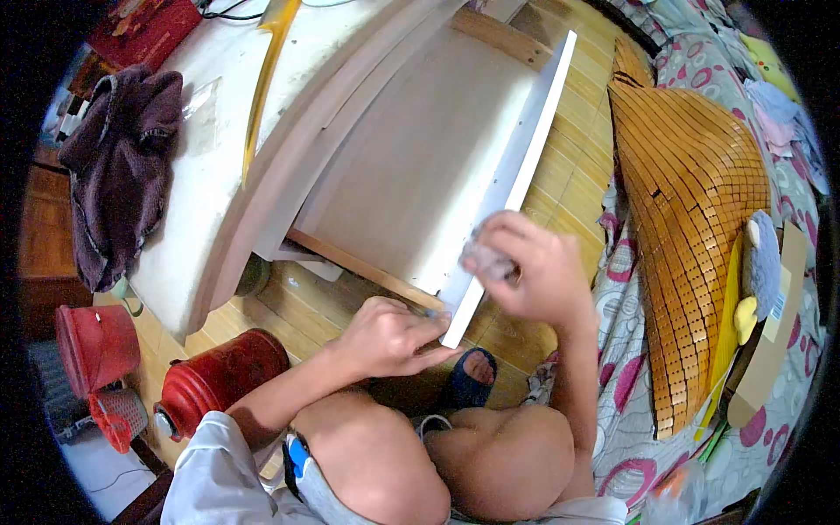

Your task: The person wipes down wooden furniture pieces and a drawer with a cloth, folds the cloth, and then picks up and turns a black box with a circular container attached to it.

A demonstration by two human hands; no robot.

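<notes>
Left hand pinches a drawer at its near front corner; right hand curls its fingers around a grey wad (blurred) along the front edge.

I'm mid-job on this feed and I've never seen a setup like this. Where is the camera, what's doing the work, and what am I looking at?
There is no machine here: one person works bare-handed. The single picture comes from a camera on their head, looking forward and down, so their knees show at the bottom.

Before them, a drawer stands pulled out from a white-topped desk. The left hand touches its near corner. The right hand, by the front panel, holds a greyish wad, too blurred to identify.

On the desk lie a dark purple cloth and a long yellow-brown strip. A red flask-like container lies on the floor to the left; a slatted mat is on the right.
</notes>
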